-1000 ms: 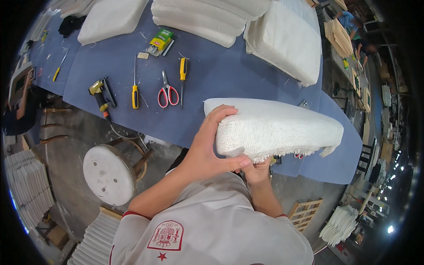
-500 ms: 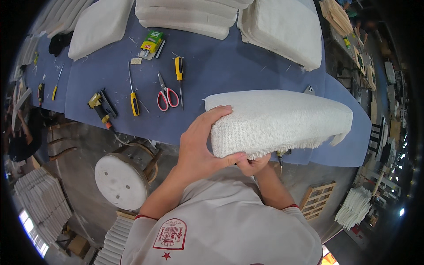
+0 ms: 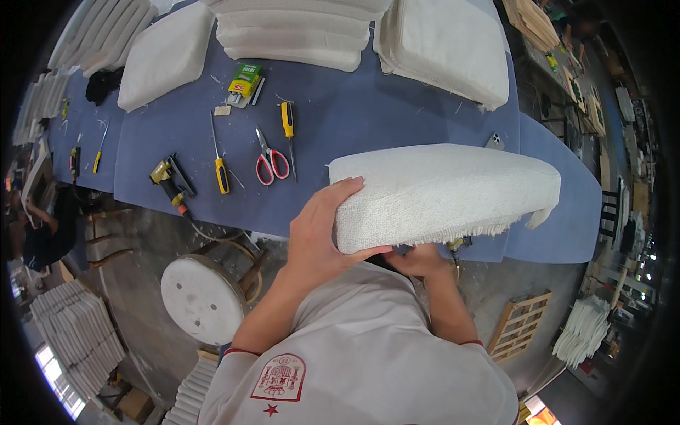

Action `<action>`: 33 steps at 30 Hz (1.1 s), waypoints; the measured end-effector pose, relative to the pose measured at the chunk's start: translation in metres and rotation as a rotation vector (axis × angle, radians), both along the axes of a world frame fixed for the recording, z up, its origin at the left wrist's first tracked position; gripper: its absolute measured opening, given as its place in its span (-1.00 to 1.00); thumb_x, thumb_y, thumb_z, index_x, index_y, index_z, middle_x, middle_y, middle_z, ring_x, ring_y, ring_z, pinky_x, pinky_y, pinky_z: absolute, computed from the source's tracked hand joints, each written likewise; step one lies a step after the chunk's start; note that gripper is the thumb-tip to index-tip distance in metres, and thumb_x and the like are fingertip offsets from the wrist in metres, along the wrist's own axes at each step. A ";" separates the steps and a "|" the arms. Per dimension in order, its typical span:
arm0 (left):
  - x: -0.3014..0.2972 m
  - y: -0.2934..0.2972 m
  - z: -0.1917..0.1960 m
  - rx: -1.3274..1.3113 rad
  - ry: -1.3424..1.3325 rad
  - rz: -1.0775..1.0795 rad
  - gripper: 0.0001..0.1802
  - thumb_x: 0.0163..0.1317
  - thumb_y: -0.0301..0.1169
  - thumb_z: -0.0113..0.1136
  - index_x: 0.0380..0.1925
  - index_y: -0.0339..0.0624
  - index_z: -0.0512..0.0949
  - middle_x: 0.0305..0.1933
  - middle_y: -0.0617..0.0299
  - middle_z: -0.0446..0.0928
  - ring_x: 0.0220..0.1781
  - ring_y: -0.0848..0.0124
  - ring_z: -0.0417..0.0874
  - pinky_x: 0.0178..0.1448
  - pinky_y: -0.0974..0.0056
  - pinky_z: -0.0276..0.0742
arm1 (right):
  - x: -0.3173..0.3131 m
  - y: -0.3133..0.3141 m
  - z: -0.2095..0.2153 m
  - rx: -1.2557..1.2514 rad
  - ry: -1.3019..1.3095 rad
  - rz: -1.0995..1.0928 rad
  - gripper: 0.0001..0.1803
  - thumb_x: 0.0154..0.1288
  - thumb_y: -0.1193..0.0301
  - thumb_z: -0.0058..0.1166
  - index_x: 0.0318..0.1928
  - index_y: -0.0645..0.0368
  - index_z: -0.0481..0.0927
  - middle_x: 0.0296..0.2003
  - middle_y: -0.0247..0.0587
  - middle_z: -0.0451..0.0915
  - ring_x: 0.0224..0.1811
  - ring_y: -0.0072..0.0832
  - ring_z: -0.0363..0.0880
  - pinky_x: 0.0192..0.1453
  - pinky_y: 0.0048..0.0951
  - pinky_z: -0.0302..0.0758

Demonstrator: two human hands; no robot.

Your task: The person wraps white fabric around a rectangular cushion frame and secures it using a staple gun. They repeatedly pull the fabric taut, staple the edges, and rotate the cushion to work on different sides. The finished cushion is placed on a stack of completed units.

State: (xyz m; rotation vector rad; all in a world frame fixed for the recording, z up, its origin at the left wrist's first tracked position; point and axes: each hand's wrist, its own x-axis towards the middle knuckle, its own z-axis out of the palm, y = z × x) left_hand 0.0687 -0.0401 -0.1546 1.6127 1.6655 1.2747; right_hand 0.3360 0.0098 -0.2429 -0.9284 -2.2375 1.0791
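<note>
A white fabric-covered cushion (image 3: 446,191) with a frayed lower edge is held tilted up at the table's near edge. My left hand (image 3: 312,234) is closed round its left end, fingers on top and thumb along the bottom edge. Under that frayed edge, my right hand (image 3: 423,261) is curled, its fingertips partly hidden by the cushion; what they pinch does not show. Left of the cushion lie red-handled scissors (image 3: 272,164), a yellow screwdriver (image 3: 287,120), another yellow-handled screwdriver (image 3: 222,175) and a staple gun (image 3: 168,180) with a hose.
White cushions stand piled along the far side of the blue table (image 3: 340,120), including a stack (image 3: 446,53) at the right. A green-and-yellow box (image 3: 245,83) and a phone (image 3: 494,142) lie on it. A round white stool (image 3: 202,299) stands below left, a wooden pallet (image 3: 520,326) below right.
My right hand has moved slightly right along the cushion's lower edge, away from my left thumb. My left hand keeps its hold, and the cushion stays nearly in place.
</note>
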 end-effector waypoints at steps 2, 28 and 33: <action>0.002 -0.002 -0.004 0.029 0.024 -0.001 0.19 -0.21 -0.13 1.03 0.48 -0.19 0.60 0.42 -0.01 0.75 0.38 0.05 0.85 0.47 0.06 0.74 | 0.061 -0.016 -0.090 0.142 -0.344 -0.145 -0.46 0.26 0.42 0.59 0.27 0.11 0.84 0.24 -0.01 0.84 0.33 0.06 0.78 0.48 0.01 0.63; 0.016 -0.012 -0.004 -0.179 -0.871 -0.109 -0.02 0.38 -0.22 0.60 0.71 -0.06 0.29 0.95 -0.16 -0.16 0.94 -0.06 0.04 0.83 -0.09 0.21 | -0.060 -0.024 0.094 -0.906 0.551 -0.131 -0.56 0.65 0.43 0.38 0.40 0.29 0.61 0.05 -0.08 0.81 -0.15 -0.43 0.81 -0.15 -0.35 0.77; 0.005 -0.013 -0.008 -0.137 -0.519 -0.187 -0.04 0.29 -0.24 0.70 0.61 -0.09 0.39 0.89 -0.12 0.09 0.90 -0.11 0.17 0.83 -0.10 0.24 | -0.033 -0.011 0.034 -0.662 0.462 0.186 -0.63 0.70 0.44 0.25 0.38 0.30 0.64 0.03 -0.08 0.81 -0.16 -0.39 0.82 -0.07 -0.31 0.80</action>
